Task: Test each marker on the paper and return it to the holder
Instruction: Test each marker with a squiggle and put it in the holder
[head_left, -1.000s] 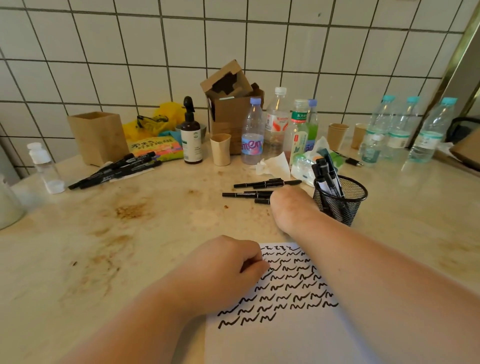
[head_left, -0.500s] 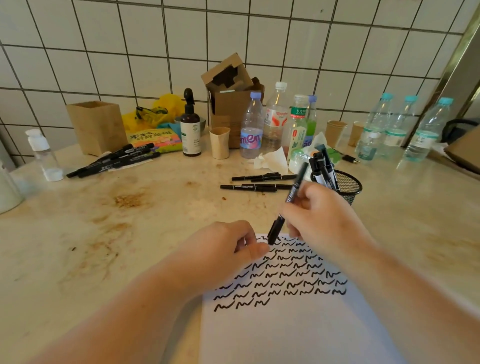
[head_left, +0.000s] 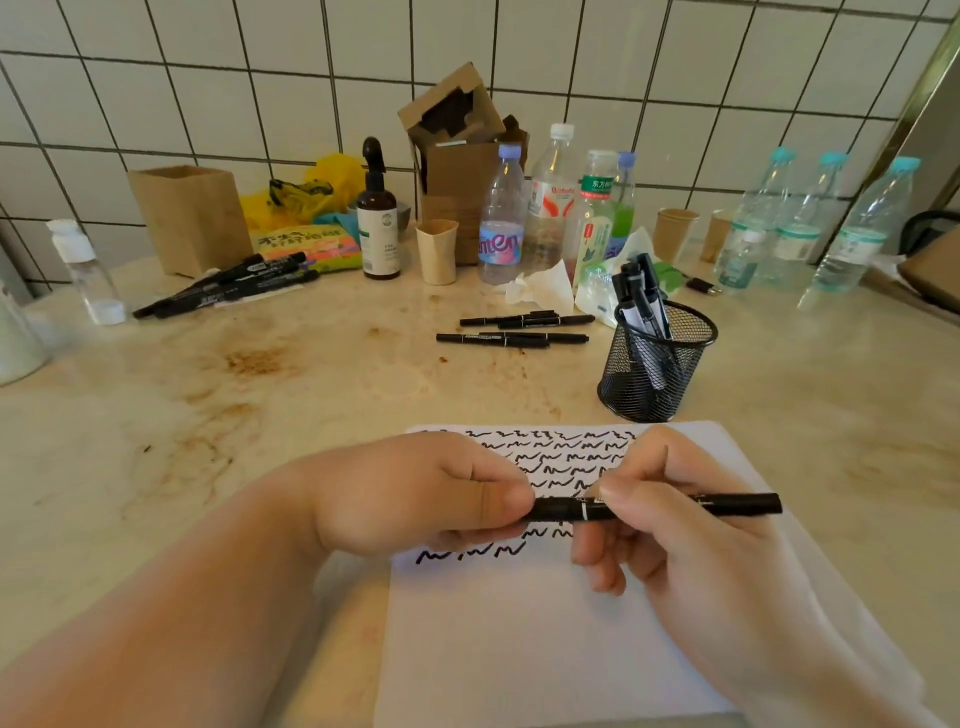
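Note:
A black marker (head_left: 737, 504) lies level above the white paper (head_left: 545, 639), held by both hands. My left hand (head_left: 415, 493) grips its left end, the cap end, between thumb and curled fingers. My right hand (head_left: 691, 525) pinches the barrel near a white ring. The paper's upper part is covered with black squiggles (head_left: 561, 452). A black mesh holder (head_left: 655, 364) with several markers standing in it sits just beyond the paper's right corner. Several loose thin markers (head_left: 514, 330) lie on the counter to the holder's left.
The stained counter (head_left: 234, 415) carries thicker black markers (head_left: 228, 286) at the back left by a cardboard box (head_left: 192, 218). Water bottles (head_left: 550, 208), a brown spray bottle (head_left: 379, 218), paper cups (head_left: 437, 249), crumpled tissue (head_left: 540, 291) and more bottles (head_left: 810, 228) line the tiled wall.
My right hand picked a marker from the loose ones and brought it over the paper. It now lies level, and my left hand has taken hold of its left end.

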